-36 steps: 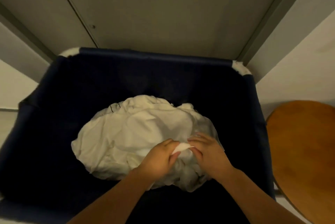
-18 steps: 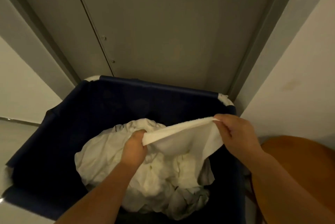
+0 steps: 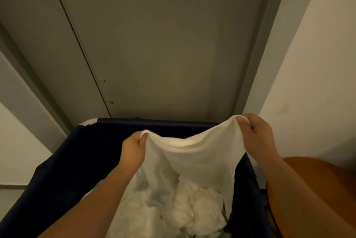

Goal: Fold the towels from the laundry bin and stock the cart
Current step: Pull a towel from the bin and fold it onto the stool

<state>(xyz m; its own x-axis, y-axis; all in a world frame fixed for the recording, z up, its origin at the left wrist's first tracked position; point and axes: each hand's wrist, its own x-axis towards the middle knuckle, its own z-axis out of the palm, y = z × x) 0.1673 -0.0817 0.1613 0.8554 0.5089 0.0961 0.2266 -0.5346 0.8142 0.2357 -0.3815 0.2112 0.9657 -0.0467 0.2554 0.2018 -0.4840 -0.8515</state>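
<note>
1. Two bare hands hold one white terry-cloth towel (image 3: 192, 156) by its upper edge, spread above the dark navy fabric laundry bin (image 3: 63, 160).
2. Grip state: the left hand (image 3: 133, 149) pinches the left corner between thumb and curled fingers. The right hand (image 3: 256, 133) pinches the right corner the same way and sits somewhat higher.
3. Location: the towel hangs between the two hands, and its upper edge sags in a shallow curve. Its lower part drapes down into the bin toward the heap of crumpled white towels (image 3: 185, 210). Whether the hem is clear of that heap cannot be told.
4. Handling estimate: the cloth is soft, limp and light. The sag indicates no stiffness, so it will not keep a shape unsupported. It is not fragile. The looped pile should give enough friction for a corner pinch to hold.
5. Recommended hold: take the two corners of one edge, as shown. Drawing the hands apart should tension the edge and square the cloth. A grasp at mid-panel would likely bunch it.
6. Caution: the hanging end may drag other towels or snag on the bin wall. Raise it clear before folding.
7. Surroundings: a grey flat door panel (image 3: 163, 45) stands behind the bin, and a round orange-brown wooden surface (image 3: 317, 189) lies to its right. The cart is not in view.
</note>
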